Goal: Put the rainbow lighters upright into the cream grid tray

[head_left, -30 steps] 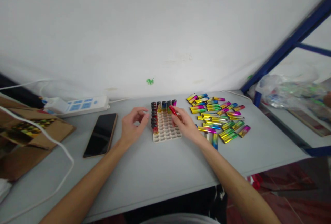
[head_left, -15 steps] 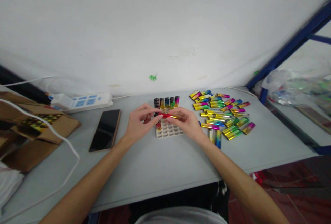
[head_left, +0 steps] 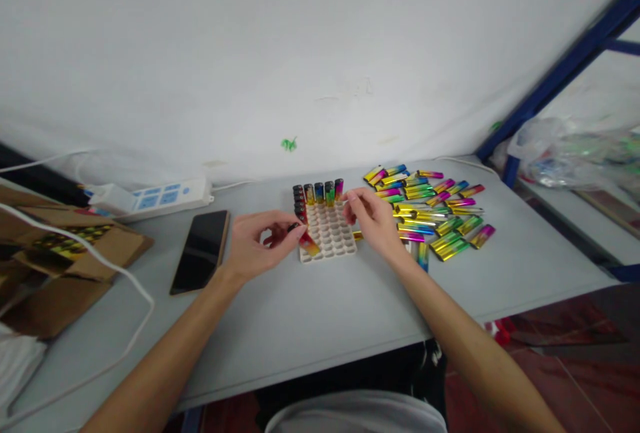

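My left hand (head_left: pixel 263 239) pinches a lighter (head_left: pixel 309 244) by its black top. Its red-to-yellow metallic body slants down over the near left part of the white holed tray (head_left: pixel 327 255). Black-topped lighters (head_left: pixel 320 193) stand upright in the tray's back row and down its left side. By the tray's right edge hovers my right hand (head_left: pixel 373 219), fingers loosely bent and apart, with nothing visible in them. To its right lies a loose spread of shiny multicoloured lighter sleeves (head_left: pixel 420 203), a few partly hidden behind that hand and wrist.
A black phone (head_left: pixel 200 251) lies left of my left forearm. Behind it, a white power strip (head_left: pixel 170 198) runs along the wall. An open cardboard box (head_left: pixel 115 249) sits at the far left, with a white cable (head_left: pixel 135 279) crossing in front. A blue metal frame (head_left: pixel 550 89) rises at right.
My hands, earlier together around the red lighter, have moved apart. The right hand has let go and shifted right; the left has tilted the lighter downward over the tray.
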The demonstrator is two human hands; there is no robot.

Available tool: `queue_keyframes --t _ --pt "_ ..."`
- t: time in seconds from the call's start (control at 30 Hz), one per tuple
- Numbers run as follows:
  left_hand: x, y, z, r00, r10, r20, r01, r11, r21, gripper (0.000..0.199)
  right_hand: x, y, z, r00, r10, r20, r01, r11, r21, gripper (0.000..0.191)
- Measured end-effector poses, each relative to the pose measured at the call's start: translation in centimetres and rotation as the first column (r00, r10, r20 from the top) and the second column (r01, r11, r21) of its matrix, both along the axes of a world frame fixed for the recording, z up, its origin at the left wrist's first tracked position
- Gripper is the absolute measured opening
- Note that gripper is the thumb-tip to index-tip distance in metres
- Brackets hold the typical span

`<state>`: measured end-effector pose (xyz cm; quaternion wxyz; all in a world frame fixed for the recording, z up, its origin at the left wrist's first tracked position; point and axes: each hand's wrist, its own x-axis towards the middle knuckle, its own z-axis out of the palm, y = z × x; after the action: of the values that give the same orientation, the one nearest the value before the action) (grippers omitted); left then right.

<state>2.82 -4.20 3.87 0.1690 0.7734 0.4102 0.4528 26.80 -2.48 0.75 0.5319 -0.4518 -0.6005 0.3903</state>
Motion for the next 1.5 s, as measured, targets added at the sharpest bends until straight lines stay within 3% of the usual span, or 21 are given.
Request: queue_keyframes --t 0.17,0.33,0.5,0.7,0.87,1.1,1.27,1.5 --pt "-0.2 0.1 0.1 0.990 -0.094 -0.109 0.098 0.995 0.029 0.013 -0.1 -0.3 0.0 0.972 0.000 0.235 -0.018 0.997 0.072 0.040" --pt "-0.4 0.5 -0.7 0.972 -0.092 -0.215 0.111 0.991 0.075 0.011 -0.1 -0.4 0.2 0.929 -0.011 0.370 -0.037 0.992 0.124 0.047" --pt "-0.6 0.5 0.1 0.952 -0.127 -0.280 0.167 0.978 0.126 0.006 0.3 -0.2 0.0 0.918 -0.024 0.396 -0.031 0.991 0.131 0.054" --pt "-0.8 0.0 1.6 0.918 -0.230 -0.324 0.237 0.971 -0.017 0.009 0.5 0.0 -0.1 0.915 -0.030 0.403 -0.030 0.990 0.141 0.054" --pt "-0.7 -0.3 1.2 0.894 -0.215 -0.393 0.208 0.976 -0.061 0.013 0.5 0.0 -0.1 0.901 -0.026 0.433 -0.045 0.987 0.153 0.052" --pt "-0.5 -0.3 0.9 0.902 -0.264 -0.342 0.251 0.964 -0.084 0.009 0.6 0.1 -0.2 0.890 -0.037 0.455 -0.041 0.986 0.161 0.046" --pt "-0.2 -0.3 0.4 0.907 -0.241 -0.345 0.268 0.963 0.031 0.007 0.6 0.1 0.0 0.879 -0.028 0.475 -0.062 0.983 0.172 0.043" --pt "-0.5 0.5 -0.7 0.910 -0.085 -0.406 0.231 0.917 0.326 0.019 0.6 0.2 0.2 0.873 -0.017 0.487 -0.080 0.981 0.178 0.040"
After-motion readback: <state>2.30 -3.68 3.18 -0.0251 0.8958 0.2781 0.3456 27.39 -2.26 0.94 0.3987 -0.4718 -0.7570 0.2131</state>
